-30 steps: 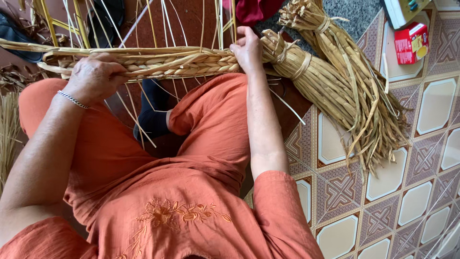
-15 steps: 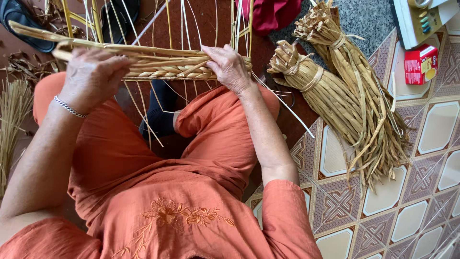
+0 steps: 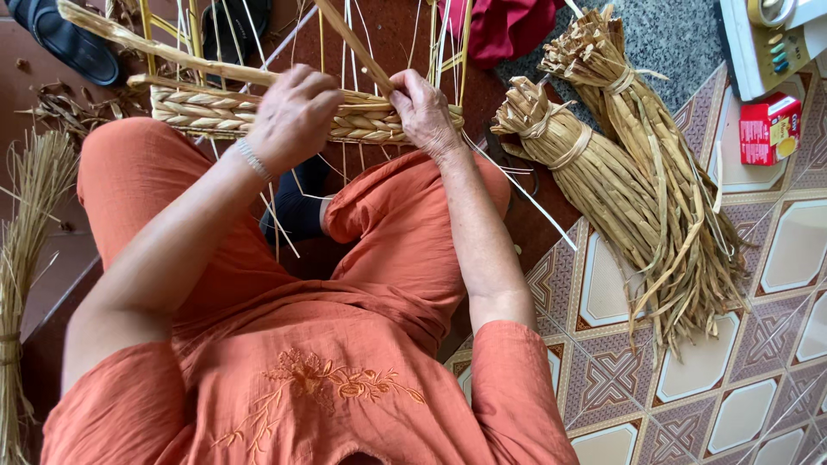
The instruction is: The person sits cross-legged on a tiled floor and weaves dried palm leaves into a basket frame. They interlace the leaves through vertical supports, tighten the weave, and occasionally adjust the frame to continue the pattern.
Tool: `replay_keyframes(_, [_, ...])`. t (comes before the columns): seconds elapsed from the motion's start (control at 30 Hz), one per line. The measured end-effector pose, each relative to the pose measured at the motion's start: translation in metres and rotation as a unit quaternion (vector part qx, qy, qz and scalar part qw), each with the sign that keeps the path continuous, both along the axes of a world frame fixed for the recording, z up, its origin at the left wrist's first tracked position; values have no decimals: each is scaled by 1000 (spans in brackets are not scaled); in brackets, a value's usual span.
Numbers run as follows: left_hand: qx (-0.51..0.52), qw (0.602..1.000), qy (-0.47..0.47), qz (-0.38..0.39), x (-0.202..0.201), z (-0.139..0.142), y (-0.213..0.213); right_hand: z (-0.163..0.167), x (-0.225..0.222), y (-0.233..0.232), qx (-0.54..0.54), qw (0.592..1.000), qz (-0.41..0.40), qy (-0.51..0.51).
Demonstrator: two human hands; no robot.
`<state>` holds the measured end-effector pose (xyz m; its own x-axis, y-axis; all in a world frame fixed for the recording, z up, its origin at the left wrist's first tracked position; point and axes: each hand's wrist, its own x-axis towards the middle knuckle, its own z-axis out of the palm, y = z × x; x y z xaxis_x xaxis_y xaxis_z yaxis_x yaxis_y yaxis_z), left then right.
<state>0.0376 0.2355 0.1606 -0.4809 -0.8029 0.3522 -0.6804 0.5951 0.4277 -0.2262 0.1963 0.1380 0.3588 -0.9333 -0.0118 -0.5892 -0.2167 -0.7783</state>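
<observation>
Both hands, left hand (image 3: 293, 112) and right hand (image 3: 424, 108), pinch straw strands (image 3: 345, 39) over woven band (image 3: 207, 112).

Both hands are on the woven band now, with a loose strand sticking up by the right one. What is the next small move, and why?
Probably fold the loose strand down behind the next upright stake and press it onto the woven band. The right hand pinches the strand's base at the band's working end, while the left hand steadies the rows. The strand stands free, not yet woven in.
</observation>
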Motion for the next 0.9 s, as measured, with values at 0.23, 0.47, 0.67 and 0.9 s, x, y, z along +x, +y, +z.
replay_keyframes(0.23, [336,928,-101,122,-74,-28,-75,12,2,-1,68,995,-15,-76])
replay_keyframes(0.47, [343,901,150,220,-78,-30,-70,12,1,0,50,995,-24,-77])
replay_keyframes(0.67, [441,668,570,186,-57,-16,-26,3,9,-1,8,998,-51,-38])
replay_keyframes(0.9, [98,949,295,50,-52,41,33,-4,26,1,-136,987,-64,60])
